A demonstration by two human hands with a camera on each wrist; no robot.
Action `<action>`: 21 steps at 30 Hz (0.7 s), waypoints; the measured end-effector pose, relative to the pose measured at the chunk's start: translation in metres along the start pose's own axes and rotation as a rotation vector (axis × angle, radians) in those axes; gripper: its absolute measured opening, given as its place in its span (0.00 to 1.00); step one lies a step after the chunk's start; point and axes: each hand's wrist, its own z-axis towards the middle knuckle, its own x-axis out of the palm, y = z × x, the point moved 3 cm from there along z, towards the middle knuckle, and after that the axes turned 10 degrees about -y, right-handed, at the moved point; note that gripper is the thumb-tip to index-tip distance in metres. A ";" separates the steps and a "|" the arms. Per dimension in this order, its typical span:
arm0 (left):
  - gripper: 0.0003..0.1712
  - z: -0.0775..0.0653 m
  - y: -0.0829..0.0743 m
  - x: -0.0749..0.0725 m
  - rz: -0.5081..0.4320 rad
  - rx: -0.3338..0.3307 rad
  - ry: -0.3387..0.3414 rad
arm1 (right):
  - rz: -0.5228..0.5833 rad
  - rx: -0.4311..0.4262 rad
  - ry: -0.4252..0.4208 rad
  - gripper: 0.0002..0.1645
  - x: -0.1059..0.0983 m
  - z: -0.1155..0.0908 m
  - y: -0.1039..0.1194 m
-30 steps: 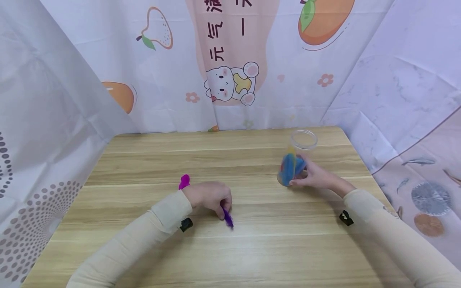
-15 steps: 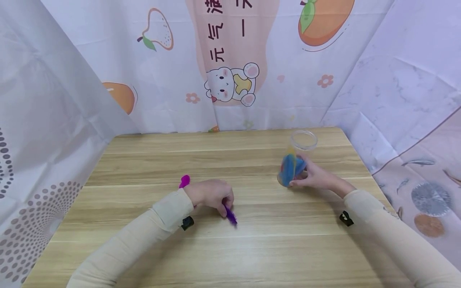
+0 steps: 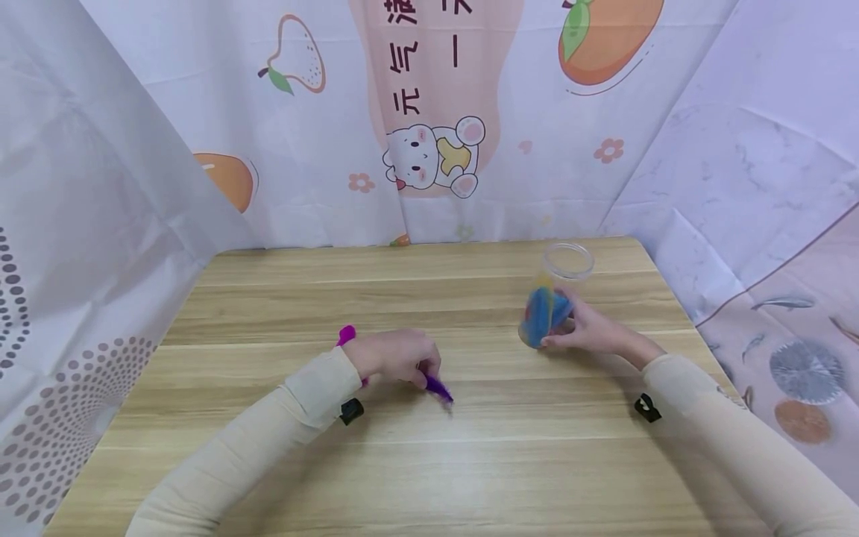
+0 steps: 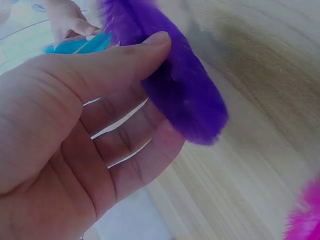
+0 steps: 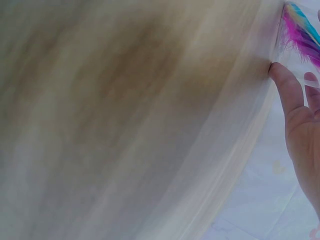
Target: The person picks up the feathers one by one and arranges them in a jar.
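My left hand [image 3: 401, 356] pinches a purple feather [image 3: 439, 388] between thumb and fingers, low over the wooden table. The left wrist view shows the thumb [image 4: 159, 40] lying across the purple feather [image 4: 192, 100], its rounded end pointing down. A bright pink feather [image 3: 346, 335] lies on the table, partly hidden under the left wrist. My right hand [image 3: 582, 328] grips a clear round cup [image 3: 568, 277] low on its side at the table's right. Inside that cup are blue feathers [image 3: 539, 317] with some yellow. In the right wrist view, blue, yellow and pink feathers [image 5: 302, 37] show beside the fingers.
The wood-grain table [image 3: 470, 462] runs back to a printed curtain [image 3: 302, 149] with fruit and a cartoon animal. More fabric [image 3: 772, 186] hangs along the right and left sides. Black straps [image 3: 647, 408] sit beneath both wrists.
My left hand has moved slightly right and away from me with the purple feather, whose free end has swung to the right. The right hand and cup have stayed in place.
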 end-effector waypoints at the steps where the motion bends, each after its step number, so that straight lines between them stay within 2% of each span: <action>1: 0.07 0.000 0.000 0.000 0.005 0.005 -0.003 | -0.002 -0.002 -0.001 0.57 0.000 0.000 0.000; 15: 0.05 0.001 -0.004 -0.004 0.007 -0.007 -0.019 | 0.011 -0.041 -0.003 0.57 0.000 0.000 -0.002; 21: 0.05 0.004 -0.004 -0.004 0.013 0.001 -0.021 | 0.027 -0.030 0.002 0.58 0.000 0.000 -0.003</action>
